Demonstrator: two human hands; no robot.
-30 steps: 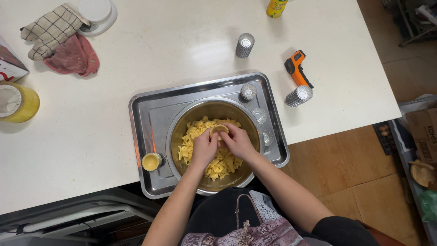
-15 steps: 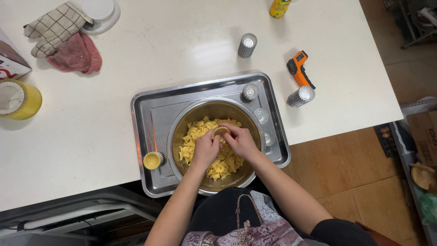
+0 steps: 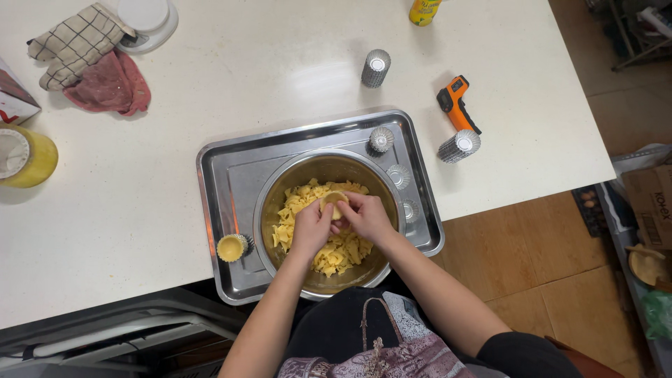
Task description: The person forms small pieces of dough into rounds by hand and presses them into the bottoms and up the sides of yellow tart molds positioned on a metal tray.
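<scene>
Over the steel mixing bowl (image 3: 274, 203) on the tray (image 3: 231, 168), left hand (image 3: 311, 227) and right hand (image 3: 365, 215) pinch closed around one dough-lined foil cup (image 3: 334, 201); even thumb pressure, I judge, keeps the shell uniform.

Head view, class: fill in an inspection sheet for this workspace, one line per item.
Surface: white table, steel tray near its front edge.
Job's things: steel bowl of yellow dough pieces; filled mould; empty foil moulds on the tray.
Clutter: oven mitt, pink cloth, orange thermometer gun, yellow tub.
Hands: left hand and right hand together hold a small dough-lined mould over the bowl.
Cables: nothing seen.
Surroundings: tiled floor, cardboard box.
</scene>
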